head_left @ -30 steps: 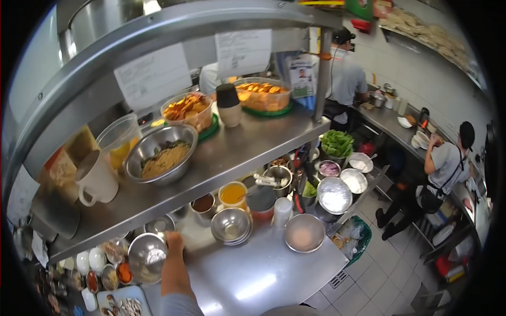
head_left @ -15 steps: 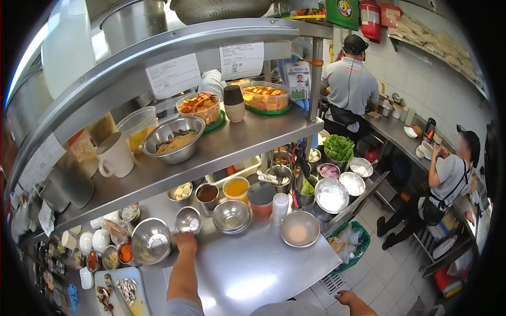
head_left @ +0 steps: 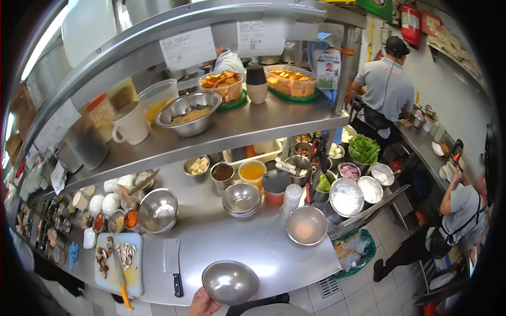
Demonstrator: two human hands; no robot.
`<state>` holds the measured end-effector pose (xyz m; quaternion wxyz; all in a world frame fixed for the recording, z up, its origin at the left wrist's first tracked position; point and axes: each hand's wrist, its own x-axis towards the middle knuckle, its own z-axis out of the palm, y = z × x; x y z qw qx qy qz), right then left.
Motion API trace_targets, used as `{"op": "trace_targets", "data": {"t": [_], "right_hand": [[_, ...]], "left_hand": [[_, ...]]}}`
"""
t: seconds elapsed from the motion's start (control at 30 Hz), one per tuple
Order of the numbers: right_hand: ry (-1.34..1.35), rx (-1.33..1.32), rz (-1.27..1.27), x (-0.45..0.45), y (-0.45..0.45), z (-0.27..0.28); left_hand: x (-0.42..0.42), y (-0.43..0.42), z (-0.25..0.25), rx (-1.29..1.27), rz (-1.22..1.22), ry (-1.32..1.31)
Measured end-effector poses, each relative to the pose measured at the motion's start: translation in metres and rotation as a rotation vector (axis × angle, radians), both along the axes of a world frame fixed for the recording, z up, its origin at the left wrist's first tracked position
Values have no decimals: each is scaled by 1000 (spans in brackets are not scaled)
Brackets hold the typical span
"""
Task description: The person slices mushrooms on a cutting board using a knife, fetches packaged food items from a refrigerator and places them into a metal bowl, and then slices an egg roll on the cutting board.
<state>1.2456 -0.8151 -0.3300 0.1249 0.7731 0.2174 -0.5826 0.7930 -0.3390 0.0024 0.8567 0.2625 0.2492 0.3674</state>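
Observation:
My left hand (head_left: 204, 303) grips the left rim of a small steel bowl (head_left: 231, 283) at the counter's near edge, close to my body. The bowl is tilted. My right hand is out of view. Left of the bowl a cleaver (head_left: 172, 256) with a black handle lies flat on the steel counter (head_left: 221, 239). Beyond it is a larger steel mixing bowl (head_left: 158, 210). A white cutting board (head_left: 135, 274) holds brown mushroom pieces (head_left: 104, 258), pale slices (head_left: 126, 255) and a yellow-handled knife (head_left: 123, 287).
Stacked steel bowls (head_left: 241, 197) and a bowl with pinkish contents (head_left: 307, 225) stand farther back. Beside them are a squeeze bottle (head_left: 292, 198) and a tub of orange liquid (head_left: 251, 173). A steel shelf (head_left: 253, 122) hangs over the counter. Two co-workers stand at the right.
My left hand has picked up the small steel bowl from the back of the counter and drawn it toward me. The cleaver now shows. My right hand has left the view.

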Motion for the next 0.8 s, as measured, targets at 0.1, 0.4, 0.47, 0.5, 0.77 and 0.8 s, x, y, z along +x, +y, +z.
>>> {"op": "trace_targets", "data": {"t": [0.1,0.4,0.47,0.5,0.77,0.8], "right_hand": [[35,-81,281,42,22,-23],[142,372,807,1,236,20],[76,309,945,-70,275,83],[61,342,1044,-104,287,95],[331,1068,882,-392,341,256],[315,1104,892,-428,343,296]], "left_hand": [[-28,-50,-52,-264,105,2],[-106,-106,-37,-78,303,-31],[-132,-112,-21,-89,401,37],[-152,-121,-22,-103,427,29],[-289,-203,13,631,228,1422],[-304,-213,14,847,223,1598]]}}
